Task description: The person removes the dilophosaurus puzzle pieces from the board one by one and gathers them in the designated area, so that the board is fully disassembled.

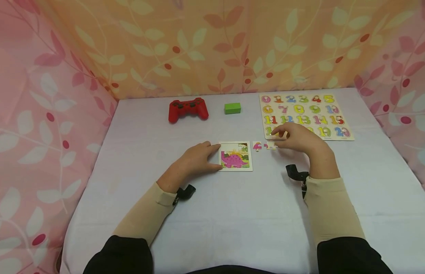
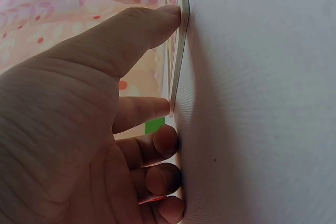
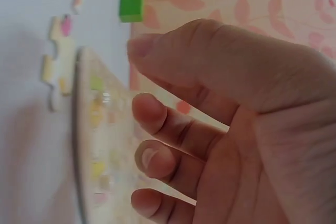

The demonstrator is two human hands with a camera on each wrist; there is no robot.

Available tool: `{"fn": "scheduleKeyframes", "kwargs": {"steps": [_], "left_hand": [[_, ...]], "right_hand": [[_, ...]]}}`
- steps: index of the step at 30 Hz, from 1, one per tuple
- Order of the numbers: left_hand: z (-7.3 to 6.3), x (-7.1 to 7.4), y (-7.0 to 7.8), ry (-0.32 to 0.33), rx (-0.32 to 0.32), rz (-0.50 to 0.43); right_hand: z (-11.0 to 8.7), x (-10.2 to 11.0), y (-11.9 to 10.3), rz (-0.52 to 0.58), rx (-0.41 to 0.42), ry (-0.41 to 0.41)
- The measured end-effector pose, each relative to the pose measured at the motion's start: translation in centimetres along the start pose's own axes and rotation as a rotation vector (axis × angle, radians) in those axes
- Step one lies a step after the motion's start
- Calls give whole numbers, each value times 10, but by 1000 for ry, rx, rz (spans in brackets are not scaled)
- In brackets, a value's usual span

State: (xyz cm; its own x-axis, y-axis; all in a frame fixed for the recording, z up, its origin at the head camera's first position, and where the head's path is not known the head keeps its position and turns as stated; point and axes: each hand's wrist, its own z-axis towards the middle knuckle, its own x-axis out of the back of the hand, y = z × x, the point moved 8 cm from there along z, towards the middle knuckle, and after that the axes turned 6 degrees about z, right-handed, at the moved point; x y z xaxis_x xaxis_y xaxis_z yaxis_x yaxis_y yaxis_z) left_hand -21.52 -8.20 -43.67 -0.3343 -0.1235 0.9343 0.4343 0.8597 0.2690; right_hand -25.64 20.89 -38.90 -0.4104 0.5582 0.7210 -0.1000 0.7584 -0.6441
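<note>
A small white-framed jigsaw puzzle [image 1: 251, 156] with a pink dinosaur lies flat on the table. My left hand [image 1: 195, 159] touches its left side, thumb near the lower corner and index finger near the upper one. Just right of the frame lie two loose jigsaw pieces, a pink-and-white piece [image 1: 257, 146] and a pale piece [image 1: 271, 145] with a pink spot. My right hand [image 1: 299, 140] hovers over the lower left of the number board [image 1: 311, 120], fingers loosely bent. In the right wrist view, nothing shows between its thumb and fingers.
A red game controller [image 1: 188, 109] lies at the back left of the white-covered table [image 1: 212, 217]. To its right sits a green block [image 1: 232, 108]. Leaf-patterned curtains [image 1: 212, 45] stand along the back and both sides.
</note>
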Motion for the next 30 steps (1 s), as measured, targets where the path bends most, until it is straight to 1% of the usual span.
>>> {"fn": "scheduleKeyframes", "kwargs": {"steps": [6, 12, 15, 18, 22, 27, 30], "left_hand": [[0, 1, 0, 5, -2, -8], [0, 0, 0, 2, -2, -12], [0, 0, 0, 1, 1, -16], [0, 0, -1, 0, 5, -16], [0, 0, -1, -2, 7, -13], [0, -1, -1, 0, 5, -11], [1, 0, -1, 3, 1, -7]], "right_hand": [[-12, 16, -18, -17, 53, 96], [-23, 23, -43, -52, 171, 192], [-26, 20, -58, -70, 221, 211], [-25, 10, -73, -103, 260, 188], [-18, -12, -88, -165, 290, 116], [-6, -42, -94, -190, 294, 3], [0, -56, -94, -200, 289, -46]]}}
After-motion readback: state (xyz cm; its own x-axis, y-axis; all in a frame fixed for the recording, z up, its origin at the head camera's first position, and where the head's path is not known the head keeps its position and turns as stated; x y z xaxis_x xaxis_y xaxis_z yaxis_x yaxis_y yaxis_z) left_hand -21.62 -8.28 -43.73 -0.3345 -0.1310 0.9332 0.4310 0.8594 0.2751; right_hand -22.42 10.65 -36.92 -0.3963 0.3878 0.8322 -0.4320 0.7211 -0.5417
